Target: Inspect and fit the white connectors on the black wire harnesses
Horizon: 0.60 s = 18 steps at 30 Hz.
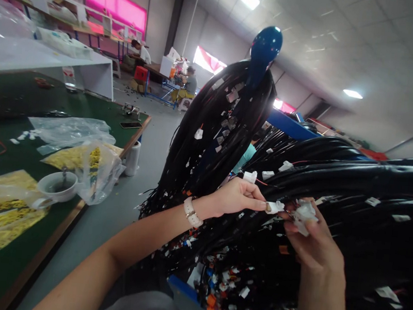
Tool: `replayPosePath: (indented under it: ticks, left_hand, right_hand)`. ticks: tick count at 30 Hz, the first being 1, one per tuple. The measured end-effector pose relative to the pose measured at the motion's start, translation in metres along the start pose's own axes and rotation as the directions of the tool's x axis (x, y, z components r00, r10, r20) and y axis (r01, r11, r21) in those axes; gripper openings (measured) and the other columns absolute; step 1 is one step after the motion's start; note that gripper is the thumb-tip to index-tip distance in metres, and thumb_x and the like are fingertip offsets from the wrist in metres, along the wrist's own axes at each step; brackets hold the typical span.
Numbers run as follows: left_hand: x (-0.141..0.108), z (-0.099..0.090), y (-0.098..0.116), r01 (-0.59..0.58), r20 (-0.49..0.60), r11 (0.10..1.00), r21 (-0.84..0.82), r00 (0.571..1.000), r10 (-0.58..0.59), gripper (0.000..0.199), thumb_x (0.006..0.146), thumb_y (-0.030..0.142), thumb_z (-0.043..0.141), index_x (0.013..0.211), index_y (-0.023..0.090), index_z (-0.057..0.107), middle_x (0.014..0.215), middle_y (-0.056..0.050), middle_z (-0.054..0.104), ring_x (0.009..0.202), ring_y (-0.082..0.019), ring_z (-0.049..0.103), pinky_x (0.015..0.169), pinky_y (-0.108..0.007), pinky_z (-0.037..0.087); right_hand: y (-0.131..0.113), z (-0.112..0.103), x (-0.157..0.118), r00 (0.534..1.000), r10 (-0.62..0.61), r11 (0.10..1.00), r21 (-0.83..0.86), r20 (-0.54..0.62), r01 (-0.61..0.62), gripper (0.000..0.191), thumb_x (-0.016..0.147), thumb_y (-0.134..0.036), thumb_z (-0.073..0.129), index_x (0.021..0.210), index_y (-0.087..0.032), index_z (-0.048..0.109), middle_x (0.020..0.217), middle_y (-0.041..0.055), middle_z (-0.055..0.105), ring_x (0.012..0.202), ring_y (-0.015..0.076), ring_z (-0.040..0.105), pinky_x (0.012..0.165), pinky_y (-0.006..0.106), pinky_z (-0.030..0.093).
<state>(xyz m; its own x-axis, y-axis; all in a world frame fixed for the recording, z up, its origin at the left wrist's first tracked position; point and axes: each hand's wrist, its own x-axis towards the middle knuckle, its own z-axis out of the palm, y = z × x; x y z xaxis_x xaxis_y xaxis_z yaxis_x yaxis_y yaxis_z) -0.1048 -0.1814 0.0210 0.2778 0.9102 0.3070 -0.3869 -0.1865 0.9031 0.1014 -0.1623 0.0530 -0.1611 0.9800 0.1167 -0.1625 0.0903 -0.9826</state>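
My left hand (241, 197), with a white watch on the wrist, pinches a small white connector (275, 207) between thumb and fingers. Just right of it, my right hand (310, 238) is closed around several white connectors (305, 214), blurred by motion. A narrow gap separates the two hands. Thick bundles of black cables (336, 172) with white connectors hang behind and below them. Another white connector (250, 176) on a cable shows just above my left hand.
At left is a green table (56, 238) with plastic bags, a white cup (57, 187) and a phone (131, 125). A blue rounded post top (266, 44) rises above the cables. Two people sit at far tables; a teal garment (244, 157) shows behind the cables.
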Motion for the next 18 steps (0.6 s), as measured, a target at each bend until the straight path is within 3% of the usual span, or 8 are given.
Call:
replayPosePath:
  ticks: [4,6,8,10,12,15,18]
  left_hand:
    - [-0.011,0.007,-0.008,-0.093,-0.051,0.967,0.238,0.993,0.108,0.016,0.075,0.028,0.068,0.074,0.011,0.067,0.056,0.004,0.053,0.050,-0.006,0.039,0.049,-0.022,0.027]
    - [-0.018,0.009,-0.009,-0.108,-0.056,0.935,0.339,0.989,0.134,0.016,0.076,0.029,0.066,0.077,0.012,0.068,0.053,0.005,0.049,0.049,-0.006,0.034,0.047,-0.023,0.022]
    - [-0.026,0.010,-0.009,-0.066,-0.045,0.942,0.328,0.995,0.085,0.014,0.076,0.027,0.066,0.077,0.013,0.068,0.052,0.006,0.045,0.048,-0.006,0.032,0.047,-0.023,0.021]
    - [-0.034,0.010,-0.010,0.049,-0.037,0.986,0.158,0.998,-0.044,0.012,0.074,0.025,0.067,0.076,0.013,0.065,0.053,0.007,0.043,0.047,-0.005,0.030,0.045,-0.023,0.019]
    - [-0.042,0.010,-0.014,0.193,-0.036,0.970,-0.151,0.979,-0.200,0.009,0.072,0.021,0.067,0.075,0.015,0.060,0.053,0.008,0.038,0.044,-0.004,0.025,0.043,-0.022,0.014]
    - [-0.055,0.012,-0.027,0.251,-0.112,0.773,-0.583,0.917,-0.383,0.014,0.065,0.004,0.058,0.074,0.015,0.056,0.055,0.008,0.036,0.044,-0.003,0.028,0.042,-0.018,0.017]
    - [-0.066,0.016,-0.042,0.201,-0.199,0.631,-0.750,0.840,-0.504,0.030,0.053,-0.008,0.044,0.073,0.012,0.056,0.064,0.002,0.048,0.053,-0.005,0.045,0.049,-0.017,0.033]
  right_hand:
    - [-0.009,0.010,-0.007,0.998,0.050,0.993,0.106,-0.048,-0.045,0.051,0.039,-0.037,0.092,0.081,-0.025,0.066,0.070,-0.0004,0.062,0.053,0.0081,0.049,0.034,0.013,0.032]
    - [-0.010,0.017,-0.012,0.997,0.029,0.994,0.106,-0.071,-0.021,0.051,0.039,-0.034,0.093,0.081,-0.025,0.067,0.071,-0.0011,0.064,0.055,0.0076,0.053,0.036,0.011,0.039]
    - [-0.011,0.021,-0.016,0.994,0.011,0.996,0.092,-0.111,-0.001,0.053,0.038,-0.034,0.094,0.083,-0.025,0.068,0.073,-0.0013,0.067,0.058,0.0087,0.060,0.043,0.011,0.047]
    - [-0.011,0.022,-0.020,0.988,0.013,0.997,0.083,-0.155,0.000,0.055,0.037,-0.034,0.094,0.085,-0.026,0.069,0.075,-0.0010,0.069,0.061,0.0105,0.065,0.049,0.012,0.053]
    - [-0.011,0.021,-0.023,0.985,0.025,0.996,0.084,-0.169,-0.011,0.053,0.040,-0.033,0.093,0.087,-0.026,0.070,0.078,-0.0004,0.071,0.069,0.0151,0.070,0.055,0.014,0.056]
    - [-0.011,0.020,-0.025,0.993,0.008,0.997,0.077,-0.118,0.001,0.049,0.047,-0.030,0.089,0.091,-0.026,0.070,0.085,-0.0003,0.072,0.087,0.0232,0.072,0.062,0.017,0.058]
    - [-0.008,0.022,-0.025,0.995,-0.064,0.997,0.026,-0.078,0.066,0.045,0.053,-0.025,0.086,0.094,-0.025,0.067,0.084,-0.0014,0.072,0.088,0.0221,0.072,0.066,0.018,0.059]
